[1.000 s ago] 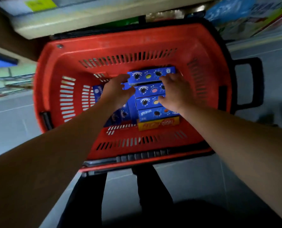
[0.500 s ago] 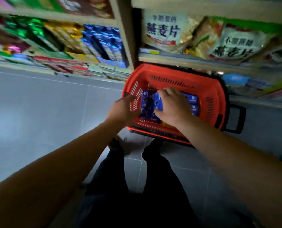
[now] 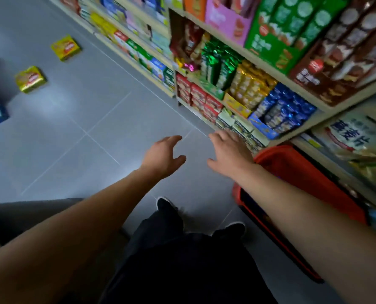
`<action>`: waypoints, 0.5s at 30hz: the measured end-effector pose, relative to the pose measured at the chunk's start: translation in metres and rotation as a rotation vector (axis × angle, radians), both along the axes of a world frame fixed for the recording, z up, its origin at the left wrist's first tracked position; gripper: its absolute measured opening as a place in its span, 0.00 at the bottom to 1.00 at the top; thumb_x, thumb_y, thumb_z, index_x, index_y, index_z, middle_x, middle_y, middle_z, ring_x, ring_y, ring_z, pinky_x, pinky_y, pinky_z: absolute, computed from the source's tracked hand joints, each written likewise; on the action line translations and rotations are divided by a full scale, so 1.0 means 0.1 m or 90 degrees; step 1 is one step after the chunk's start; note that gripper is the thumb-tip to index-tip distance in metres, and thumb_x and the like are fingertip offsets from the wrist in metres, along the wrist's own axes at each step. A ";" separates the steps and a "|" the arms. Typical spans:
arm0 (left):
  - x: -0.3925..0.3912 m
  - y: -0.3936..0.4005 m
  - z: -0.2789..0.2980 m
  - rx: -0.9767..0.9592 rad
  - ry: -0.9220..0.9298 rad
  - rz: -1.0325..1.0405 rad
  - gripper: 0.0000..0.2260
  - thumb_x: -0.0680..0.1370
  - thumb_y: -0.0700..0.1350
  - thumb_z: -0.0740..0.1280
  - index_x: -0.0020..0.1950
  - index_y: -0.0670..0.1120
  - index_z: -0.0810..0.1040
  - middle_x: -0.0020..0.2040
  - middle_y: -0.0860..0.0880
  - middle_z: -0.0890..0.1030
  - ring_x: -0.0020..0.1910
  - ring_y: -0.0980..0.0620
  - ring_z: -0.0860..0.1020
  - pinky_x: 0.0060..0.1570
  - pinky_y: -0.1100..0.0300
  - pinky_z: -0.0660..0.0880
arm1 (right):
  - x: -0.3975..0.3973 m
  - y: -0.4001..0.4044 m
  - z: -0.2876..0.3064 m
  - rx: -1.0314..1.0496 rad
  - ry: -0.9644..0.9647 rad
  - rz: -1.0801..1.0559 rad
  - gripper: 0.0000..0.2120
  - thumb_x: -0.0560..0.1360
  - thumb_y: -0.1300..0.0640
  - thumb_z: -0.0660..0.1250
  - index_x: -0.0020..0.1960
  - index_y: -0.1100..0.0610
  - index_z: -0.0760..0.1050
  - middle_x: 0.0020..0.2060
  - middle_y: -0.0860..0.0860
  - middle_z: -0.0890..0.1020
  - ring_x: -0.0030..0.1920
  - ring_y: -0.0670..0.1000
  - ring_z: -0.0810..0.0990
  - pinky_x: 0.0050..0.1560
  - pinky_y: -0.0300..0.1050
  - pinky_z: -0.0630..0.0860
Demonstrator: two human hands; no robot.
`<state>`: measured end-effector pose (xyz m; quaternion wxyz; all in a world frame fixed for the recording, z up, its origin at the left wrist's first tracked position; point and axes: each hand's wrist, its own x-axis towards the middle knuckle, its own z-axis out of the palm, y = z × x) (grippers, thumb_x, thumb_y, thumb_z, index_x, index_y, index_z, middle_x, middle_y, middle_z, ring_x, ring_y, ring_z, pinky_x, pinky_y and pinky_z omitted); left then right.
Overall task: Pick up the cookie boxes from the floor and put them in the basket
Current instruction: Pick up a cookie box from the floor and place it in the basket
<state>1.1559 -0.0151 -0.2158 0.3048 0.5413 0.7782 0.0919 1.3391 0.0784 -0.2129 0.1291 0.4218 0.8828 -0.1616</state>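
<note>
Cookie boxes: two yellow ones (image 3: 66, 47) (image 3: 30, 79) lie on the floor, far left, well apart from the red basket (image 3: 301, 172) by the shelf. Left hand (image 3: 164, 156) and right hand (image 3: 228, 153) have left the basket, both empty, fingers spread. Last load dropped; more to fetch.

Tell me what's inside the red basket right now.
Little shows. The red basket sits by the bottom shelf, and the right forearm crosses over its opening. Only a dark strip of the interior is visible near the front rim; any contents are covered or too dark to identify.
</note>
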 end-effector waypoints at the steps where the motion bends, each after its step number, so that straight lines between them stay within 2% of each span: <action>1: -0.26 -0.05 0.03 0.000 0.007 0.021 0.27 0.76 0.51 0.68 0.74 0.49 0.67 0.71 0.47 0.72 0.69 0.44 0.70 0.64 0.53 0.69 | -0.28 0.00 0.03 -0.001 -0.006 0.020 0.33 0.73 0.44 0.68 0.73 0.54 0.63 0.71 0.52 0.66 0.73 0.55 0.60 0.72 0.51 0.61; 6: -1.38 -0.35 0.16 0.034 0.012 0.180 0.27 0.75 0.50 0.69 0.73 0.48 0.68 0.71 0.47 0.72 0.68 0.45 0.71 0.63 0.54 0.69 | -1.62 -0.01 0.16 0.002 -0.012 0.132 0.34 0.72 0.43 0.68 0.74 0.53 0.62 0.71 0.50 0.66 0.73 0.55 0.61 0.71 0.51 0.62; 15: -2.77 -1.00 0.15 0.028 0.016 0.468 0.28 0.75 0.51 0.68 0.74 0.50 0.66 0.71 0.48 0.71 0.69 0.46 0.70 0.64 0.54 0.68 | -3.60 -0.10 0.19 -0.010 -0.011 0.360 0.33 0.71 0.44 0.68 0.73 0.52 0.64 0.69 0.51 0.68 0.70 0.55 0.65 0.69 0.50 0.64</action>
